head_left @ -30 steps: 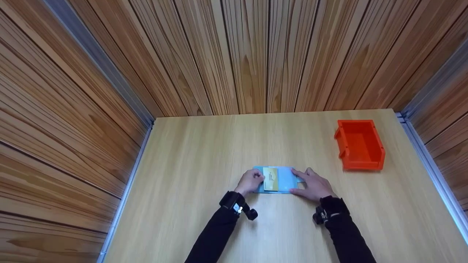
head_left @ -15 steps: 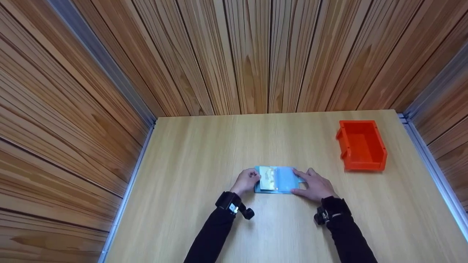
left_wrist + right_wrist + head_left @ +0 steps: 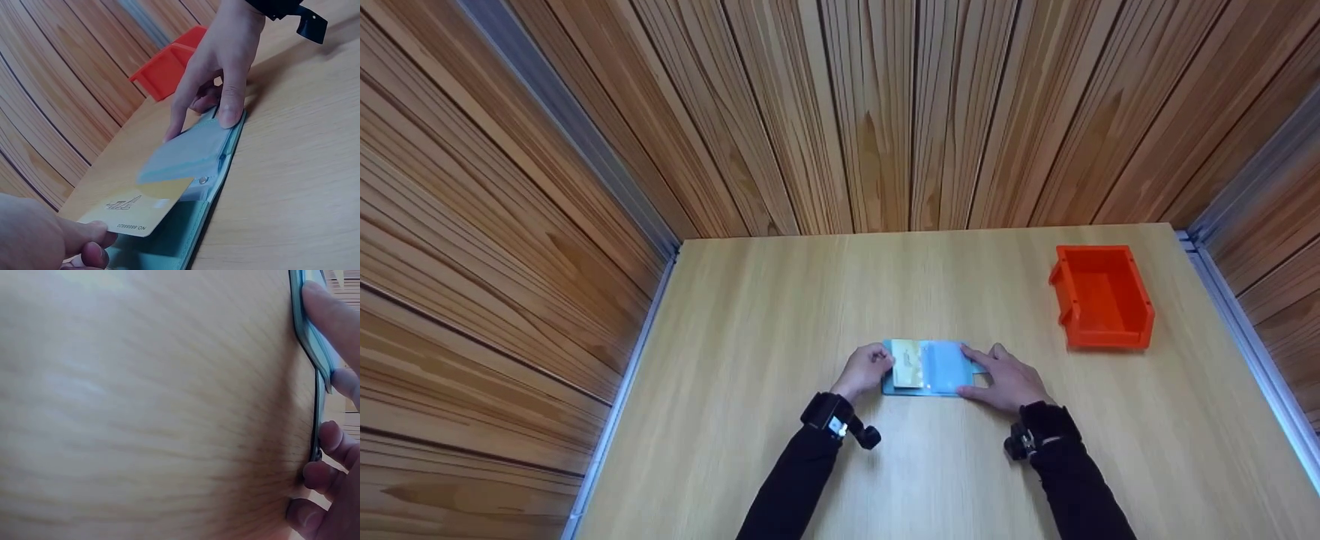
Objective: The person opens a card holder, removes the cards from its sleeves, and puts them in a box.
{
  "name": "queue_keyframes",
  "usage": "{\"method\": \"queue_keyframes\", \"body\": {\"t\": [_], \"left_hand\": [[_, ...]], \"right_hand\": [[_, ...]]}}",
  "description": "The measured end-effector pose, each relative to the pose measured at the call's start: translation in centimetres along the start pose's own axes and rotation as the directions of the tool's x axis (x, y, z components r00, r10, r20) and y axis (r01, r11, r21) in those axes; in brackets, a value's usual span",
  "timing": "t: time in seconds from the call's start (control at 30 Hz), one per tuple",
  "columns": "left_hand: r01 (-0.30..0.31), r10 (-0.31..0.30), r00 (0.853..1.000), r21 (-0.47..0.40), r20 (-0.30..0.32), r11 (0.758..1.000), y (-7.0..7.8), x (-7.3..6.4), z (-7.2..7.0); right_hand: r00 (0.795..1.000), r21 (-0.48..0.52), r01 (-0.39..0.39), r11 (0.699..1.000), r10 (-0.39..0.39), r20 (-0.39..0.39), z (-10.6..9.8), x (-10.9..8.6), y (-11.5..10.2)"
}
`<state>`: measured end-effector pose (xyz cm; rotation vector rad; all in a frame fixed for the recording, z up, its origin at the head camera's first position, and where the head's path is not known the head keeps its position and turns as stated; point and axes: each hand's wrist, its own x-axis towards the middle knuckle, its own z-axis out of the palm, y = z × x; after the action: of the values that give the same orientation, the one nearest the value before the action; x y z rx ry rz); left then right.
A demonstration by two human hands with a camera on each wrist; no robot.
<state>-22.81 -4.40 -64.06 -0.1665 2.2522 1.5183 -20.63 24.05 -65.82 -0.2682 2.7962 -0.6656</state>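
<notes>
A light-blue card holder [image 3: 949, 367] lies unfolded on the table, with clear plastic sleeves [image 3: 188, 149] stacked on its right half. Between the thumb and fingers of my left hand [image 3: 868, 369], a gold card [image 3: 140, 207] is pinched at its left end. This card is tilted over the holder's left half, and its far end meets the edge of the sleeves. My right hand [image 3: 1006, 379] presses the sleeves with a straight thumb and index finger spread apart. Its other fingers are loosely bent beside the holder's strap in the right wrist view.
An orange-red open bin [image 3: 1102, 300] stands at the back right of the wooden table [image 3: 780, 300]. Wood-plank walls [image 3: 877, 112] rise behind and at the sides, with metal rails along the table's side edges.
My left hand has shifted slightly left with the gold card, which lay further right over the holder a second ago. The card's tilt has changed. My right hand stays on the sleeves.
</notes>
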Motion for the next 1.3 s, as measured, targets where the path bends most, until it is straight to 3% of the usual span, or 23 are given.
{"method": "queue_keyframes", "body": {"t": [0.3, 0.5, 0.57, 0.67, 0.77, 0.97, 1.3], "left_hand": [[-0.004, 0.006, 0.999, -0.056, 0.035, 0.998, 1.0, -0.3, 0.1], [-0.017, 0.022, 0.999, -0.105, 0.046, 0.994, 1.9, -0.8, 0.7], [-0.037, 0.044, 0.998, -0.134, 0.051, 0.990, 2.1, -0.9, 1.0], [-0.071, 0.082, 0.995, -0.174, 0.058, 0.982, 2.4, -1.1, 1.4], [-0.089, 0.102, 0.993, -0.186, 0.061, 0.979, 2.6, -1.1, 1.7], [-0.130, 0.138, 0.990, -0.158, 0.041, 0.979, 2.5, -0.9, 2.0], [-0.137, 0.141, 0.989, -0.099, 0.033, 0.986, 1.9, -0.9, 2.3]], "right_hand": [[0.997, 0.059, -0.037, 0.998, 0.033, 0.077, -0.9, 0.1, 0.0], [0.999, 0.171, -0.028, 0.985, 0.033, -0.030, -1.4, 0.4, -1.1], [0.998, 0.254, -0.033, 0.967, 0.046, -0.045, -1.3, 0.5, -1.8], [0.997, 0.399, -0.059, 0.915, 0.070, -0.012, -1.1, 0.7, -2.8], [0.998, 0.480, -0.049, 0.876, 0.056, 0.000, -1.0, 0.8, -3.6], [0.994, 0.480, 0.072, 0.874, -0.026, -0.102, -0.5, 1.0, -4.6], [0.991, 0.482, 0.057, 0.875, 0.010, -0.134, 0.1, 0.8, -4.3]]}}
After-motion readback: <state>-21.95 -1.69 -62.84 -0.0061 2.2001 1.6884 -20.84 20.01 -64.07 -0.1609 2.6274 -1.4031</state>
